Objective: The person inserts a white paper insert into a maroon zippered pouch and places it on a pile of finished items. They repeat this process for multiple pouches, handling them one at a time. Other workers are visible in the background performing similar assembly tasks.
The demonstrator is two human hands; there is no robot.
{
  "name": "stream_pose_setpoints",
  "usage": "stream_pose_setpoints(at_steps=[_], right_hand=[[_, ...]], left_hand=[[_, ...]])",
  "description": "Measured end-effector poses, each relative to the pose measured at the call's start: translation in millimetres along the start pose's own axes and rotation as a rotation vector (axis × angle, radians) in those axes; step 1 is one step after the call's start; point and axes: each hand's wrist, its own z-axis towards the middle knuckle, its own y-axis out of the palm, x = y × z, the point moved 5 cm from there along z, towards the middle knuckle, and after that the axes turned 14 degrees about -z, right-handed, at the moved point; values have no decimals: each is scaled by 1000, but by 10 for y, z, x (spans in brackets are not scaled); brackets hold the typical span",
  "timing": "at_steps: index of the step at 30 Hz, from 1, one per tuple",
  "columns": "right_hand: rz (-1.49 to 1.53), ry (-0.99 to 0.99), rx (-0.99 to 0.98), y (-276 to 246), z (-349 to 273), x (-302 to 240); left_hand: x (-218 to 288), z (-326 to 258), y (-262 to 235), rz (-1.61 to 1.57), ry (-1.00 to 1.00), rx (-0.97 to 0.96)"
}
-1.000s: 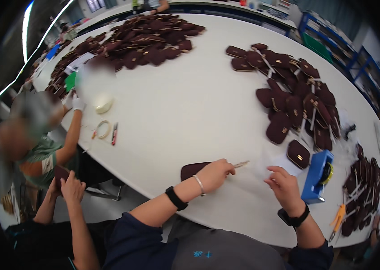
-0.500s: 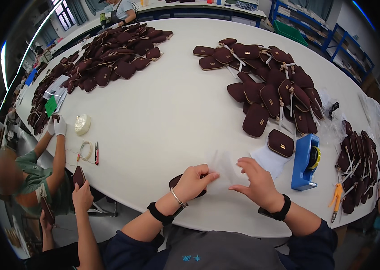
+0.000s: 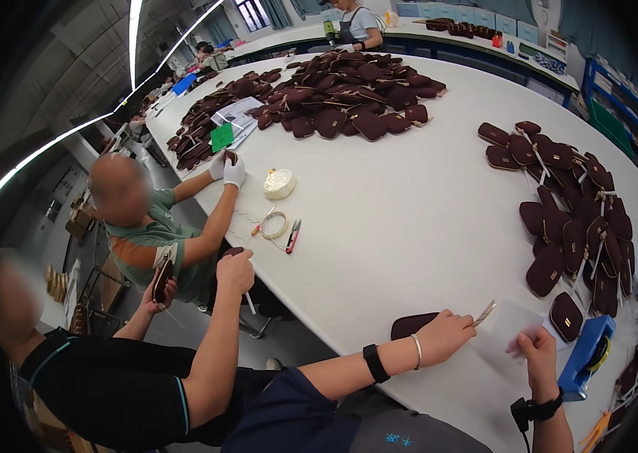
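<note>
My left hand (image 3: 445, 336) is closed, and a short, narrow, pale-and-brown strip (image 3: 485, 312) sticks out from its fingertips. Next to its wrist a dark maroon pouch (image 3: 412, 325) lies on the white table (image 3: 379, 257), partly hidden by the hand. My right hand (image 3: 539, 355) pinches a thin, translucent white sheet (image 3: 511, 321) between thumb and fingers. Just beyond that sheet lies another maroon zip pouch (image 3: 565, 316) with a small gold plate. The blue tape dispenser (image 3: 587, 359) stands to the right of my right hand.
Maroon pouches with pale straps form a heap (image 3: 575, 219) at the right and a larger pile (image 3: 341, 90) at the far side. Red-handled snips (image 3: 293, 236), a cord coil (image 3: 274, 225) and a wrapped white bundle (image 3: 279, 183) lie left. Two co-workers (image 3: 160, 249) handle pouches at the left edge.
The view has swung left, bringing the co-workers further in. My right hand, spread open before, now pinches the sheet. The strip now shows at my left fingertips, apart from the sheet.
</note>
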Motion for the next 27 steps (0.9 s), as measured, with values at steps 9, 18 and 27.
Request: stream_pose_setpoints(at_steps=[9, 18, 27], right_hand=[[-108, 45, 45, -242, -184, 382], [-58, 95, -39, -229, -238, 556], [81, 136, -37, -141, -275, 271]], left_hand=[[-110, 34, 62, -77, -265, -82], [-86, -81, 93, 72, -167, -46], [-27, -145, -253, -559, -263, 181]])
